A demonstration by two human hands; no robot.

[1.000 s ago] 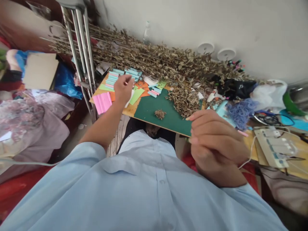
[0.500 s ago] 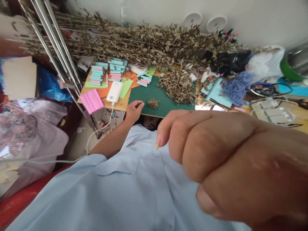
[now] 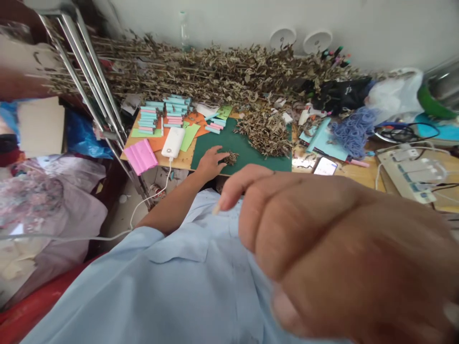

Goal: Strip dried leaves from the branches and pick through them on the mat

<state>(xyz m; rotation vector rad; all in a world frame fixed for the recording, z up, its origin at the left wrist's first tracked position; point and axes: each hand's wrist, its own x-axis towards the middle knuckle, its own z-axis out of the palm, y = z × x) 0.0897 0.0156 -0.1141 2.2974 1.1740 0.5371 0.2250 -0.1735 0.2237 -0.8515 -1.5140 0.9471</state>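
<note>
My left hand [image 3: 212, 163] is at the front of the green mat [image 3: 211, 142], its fingers apart at the left edge of a small clump of dried leaves [image 3: 231, 158]. Close to the camera, my right hand [image 3: 308, 234] fills the lower right, fingers curled; whether anything is inside them is hidden. A larger heap of dried leaves [image 3: 265, 131] covers the mat's right part. Blue and pink paper rolls [image 3: 148, 117] are stacked at the table's left, near a white power bank [image 3: 173, 142] and a pink folded paper [image 3: 140, 156].
Dried stalks [image 3: 215, 71] lie along the wall. At the right are blue yarn [image 3: 353, 131], a lit phone [image 3: 325, 166], a glue gun [image 3: 310, 114] and a power strip [image 3: 409, 177]. Metal poles [image 3: 89, 76] stand at the left; a white cable [image 3: 134, 205] hangs in front.
My left hand has moved right to the small clump, and its fingers have spread. My right hand has shifted left in view, still curled. The phone now shows more fully.
</note>
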